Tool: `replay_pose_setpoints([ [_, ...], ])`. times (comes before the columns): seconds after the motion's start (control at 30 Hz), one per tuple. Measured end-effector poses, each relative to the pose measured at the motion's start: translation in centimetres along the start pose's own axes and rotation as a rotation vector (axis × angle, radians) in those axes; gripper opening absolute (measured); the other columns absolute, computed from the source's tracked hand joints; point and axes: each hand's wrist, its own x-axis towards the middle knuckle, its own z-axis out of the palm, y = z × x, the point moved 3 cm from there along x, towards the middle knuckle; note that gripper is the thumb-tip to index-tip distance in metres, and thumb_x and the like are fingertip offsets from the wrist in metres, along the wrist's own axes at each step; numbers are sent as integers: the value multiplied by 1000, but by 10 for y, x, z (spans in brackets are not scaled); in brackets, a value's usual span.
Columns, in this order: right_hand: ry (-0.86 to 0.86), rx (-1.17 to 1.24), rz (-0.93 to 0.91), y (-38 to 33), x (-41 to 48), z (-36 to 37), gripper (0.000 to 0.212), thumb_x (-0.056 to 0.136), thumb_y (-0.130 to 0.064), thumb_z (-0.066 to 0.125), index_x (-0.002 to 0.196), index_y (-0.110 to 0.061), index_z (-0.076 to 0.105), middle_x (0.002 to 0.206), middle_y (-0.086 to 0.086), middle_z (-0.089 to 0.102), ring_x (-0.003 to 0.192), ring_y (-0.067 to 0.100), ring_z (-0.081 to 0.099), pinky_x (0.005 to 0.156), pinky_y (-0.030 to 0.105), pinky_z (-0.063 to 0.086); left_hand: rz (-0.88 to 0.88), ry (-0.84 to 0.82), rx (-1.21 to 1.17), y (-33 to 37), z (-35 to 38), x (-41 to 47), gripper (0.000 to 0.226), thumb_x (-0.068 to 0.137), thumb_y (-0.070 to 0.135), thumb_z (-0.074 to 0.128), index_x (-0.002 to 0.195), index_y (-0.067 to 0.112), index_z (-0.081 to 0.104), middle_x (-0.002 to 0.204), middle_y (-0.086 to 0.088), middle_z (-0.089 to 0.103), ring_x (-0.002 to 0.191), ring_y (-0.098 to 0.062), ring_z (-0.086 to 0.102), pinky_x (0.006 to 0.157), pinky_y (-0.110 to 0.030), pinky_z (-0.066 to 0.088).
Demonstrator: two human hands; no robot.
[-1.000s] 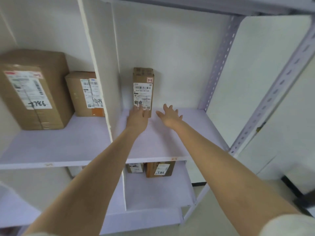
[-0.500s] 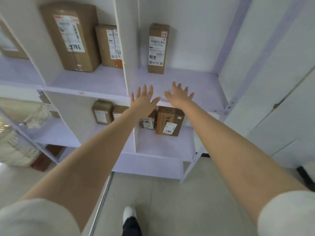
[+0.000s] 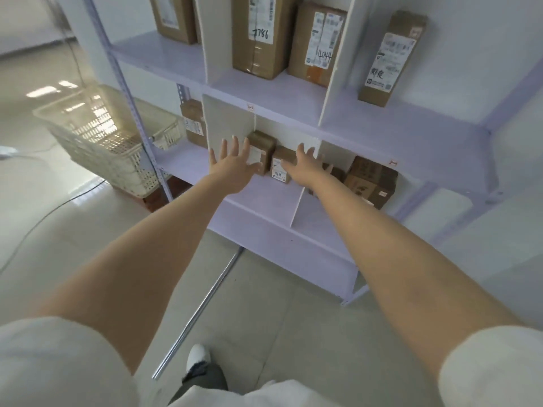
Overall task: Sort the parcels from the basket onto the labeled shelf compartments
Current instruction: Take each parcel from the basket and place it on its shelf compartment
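A lilac shelf unit (image 3: 293, 113) with white dividers holds brown cardboard parcels. A narrow parcel (image 3: 390, 57) with a white label stands in the upper right compartment. Both my arms stretch forward in front of the lower shelf. My left hand (image 3: 232, 165) is spread flat with straight fingers and holds nothing, in front of a small parcel (image 3: 263, 151). My right hand (image 3: 305, 165) is also open and empty, in front of another small parcel (image 3: 279, 168). The white plastic basket (image 3: 102, 142) sits on the floor to the left; I see no parcels through its mesh.
Two bigger parcels (image 3: 258, 33) (image 3: 317, 42) stand in the upper middle compartment. Several boxes (image 3: 367, 180) fill the lower right compartment. A metal rail (image 3: 202, 306) lies on the tiled floor by my shoe (image 3: 198, 355). A cable runs across the floor at left.
My view has swung down and left, bringing the basket into sight. Both empty hands have come away from the upper right compartment, leaving the narrow parcel standing there.
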Motion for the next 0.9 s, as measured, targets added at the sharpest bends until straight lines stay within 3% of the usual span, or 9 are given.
replay_pose_setpoints([
  [0.13,-45,-83,-83,-72,9,24,80,99,-59,33,157,-15,0,163,16,3,148,41,6,118,58,10,-86,14,-20,-67,-16,-10,69,101,54,22,155,22,-6,162,-5,-13,148,-30,-12,117,-53,-6],
  [0.4,-182,-31,-223,-247,33,81,82,100,-55,37,156,-16,-8,163,12,-11,148,43,-10,119,57,4,-279,76,-61,-245,-53,-29,70,100,54,22,154,24,-10,161,-6,-16,147,-30,-15,116,-53,-10],
  [0.57,-253,-52,-353,-346,49,128,86,98,-55,41,155,-16,-10,163,13,-13,149,42,-7,118,60,8,-415,144,-48,-351,-69,-44,70,100,53,24,154,23,-10,160,-8,-18,147,-32,-15,117,-53,-9],
  [0.73,-316,-186,-420,-418,76,158,88,96,-62,37,155,-18,-12,163,16,-10,148,43,-11,118,60,-1,-533,104,-66,-426,-64,-49,72,100,53,24,153,21,-13,160,-8,-20,148,-31,-14,117,-54,-9],
  [0.9,-396,-204,-431,-476,125,186,87,98,-58,38,155,-17,-12,163,16,-9,147,42,-13,119,57,3,-613,66,-66,-487,-60,-26,71,100,53,24,154,19,-9,161,-9,-16,148,-32,-12,118,-54,-6],
])
